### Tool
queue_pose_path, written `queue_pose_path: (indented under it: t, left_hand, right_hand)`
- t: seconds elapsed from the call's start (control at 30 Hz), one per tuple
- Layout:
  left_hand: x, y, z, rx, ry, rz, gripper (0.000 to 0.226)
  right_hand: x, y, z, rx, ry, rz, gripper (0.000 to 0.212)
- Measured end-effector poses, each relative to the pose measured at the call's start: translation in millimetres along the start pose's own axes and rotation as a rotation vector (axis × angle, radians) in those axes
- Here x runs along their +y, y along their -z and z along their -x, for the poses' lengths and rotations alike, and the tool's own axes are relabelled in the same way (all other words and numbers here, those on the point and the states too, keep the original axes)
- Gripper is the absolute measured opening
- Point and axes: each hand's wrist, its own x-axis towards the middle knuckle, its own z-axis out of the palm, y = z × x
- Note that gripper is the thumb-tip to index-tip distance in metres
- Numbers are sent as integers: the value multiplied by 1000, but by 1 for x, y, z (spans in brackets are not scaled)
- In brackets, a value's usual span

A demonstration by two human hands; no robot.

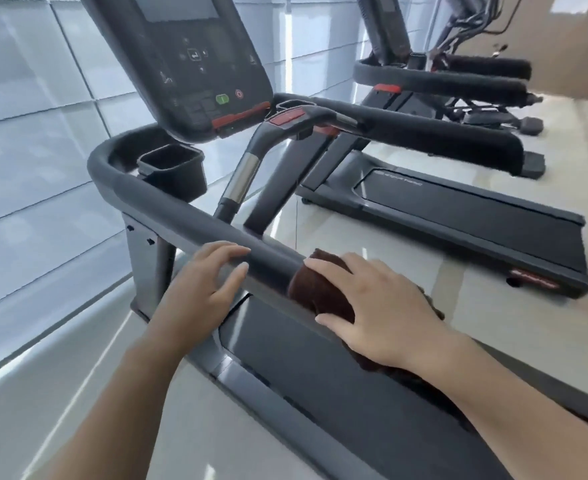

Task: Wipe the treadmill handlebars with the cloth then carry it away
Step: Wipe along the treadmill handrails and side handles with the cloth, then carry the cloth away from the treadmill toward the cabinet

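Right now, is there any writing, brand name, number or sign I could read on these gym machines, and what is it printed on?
No word or number reads clearly.
Black treadmill console: white icons, a green round-cornered button and a red ringed button; symbols only, no legible text.
Neighbouring treadmill's dark deck front: pale lettering, too blurred to read.
Red label on that treadmill's rear end cap: too blurred to read.
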Motion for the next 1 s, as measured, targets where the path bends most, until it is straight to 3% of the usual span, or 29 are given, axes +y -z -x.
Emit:
queue_pose_path:
  t: [0.27, 0.43, 0.53, 0.67, 0.8, 1.0]
  left_hand:
    - [38, -10, -12, -143, -273, 73, 32]
    - [80, -30, 3, -244, -393, 122, 37]
    - [118, -50, 22, -305, -466, 140, 38]
    - [185, -94, 68, -427, -596, 200, 38]
    - [266, -160, 149, -649, -725, 257, 37]
    - [397, -253, 303, -997, -1033, 363, 46]
  right_hand:
    - [-1, -2, 81, 283, -356, 143, 57]
    - [15, -15, 129, 468, -454, -109, 54]
    - [18, -27, 172, 566, -614, -377, 52]
    - [16, -46, 276, 574, -837, -509, 49]
    - [5, -48, 418, 593, -1064, -543, 49]
    - [-35, -31, 611, 709, -1427, -439, 50]
